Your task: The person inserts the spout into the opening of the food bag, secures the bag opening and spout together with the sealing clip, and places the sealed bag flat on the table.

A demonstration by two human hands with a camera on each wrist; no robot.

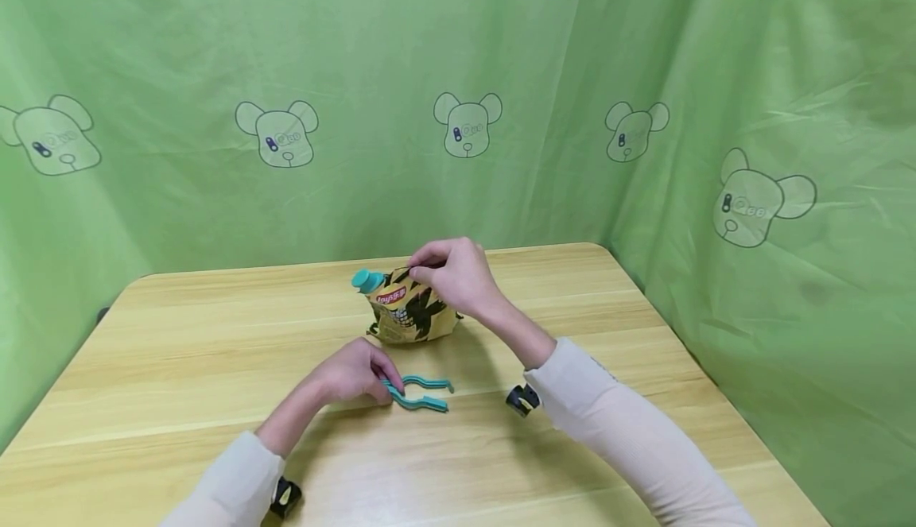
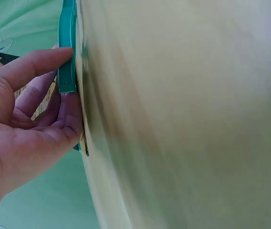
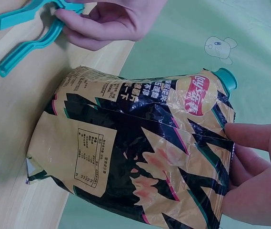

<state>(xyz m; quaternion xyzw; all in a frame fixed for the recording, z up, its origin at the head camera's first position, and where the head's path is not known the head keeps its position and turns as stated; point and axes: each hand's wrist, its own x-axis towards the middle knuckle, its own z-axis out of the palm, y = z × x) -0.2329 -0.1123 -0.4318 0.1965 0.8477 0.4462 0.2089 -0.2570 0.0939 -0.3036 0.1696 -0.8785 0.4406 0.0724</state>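
Observation:
A yellow and black chip bag [image 1: 411, 308] stands on the table, a teal cap [image 1: 367, 280] at its upper left corner. My right hand [image 1: 461, 277] pinches the bag's top edge; in the right wrist view its fingers [image 3: 252, 136] grip the edge near the teal cap [image 3: 226, 81]. Just in front of the bag, my left hand [image 1: 354, 372] holds a teal clip [image 1: 422, 404] by its left end, the two arms spread apart and pointing right. The left wrist view shows thumb and fingers around the teal clip [image 2: 66, 52].
The wooden table [image 1: 215, 336] has rounded back corners. Green curtains [image 1: 372, 177] printed with bear heads hang behind it and along its sides. Black camera mounts show beside both wrists, one by the right sleeve [image 1: 522, 400] and one by the left sleeve [image 1: 286, 498].

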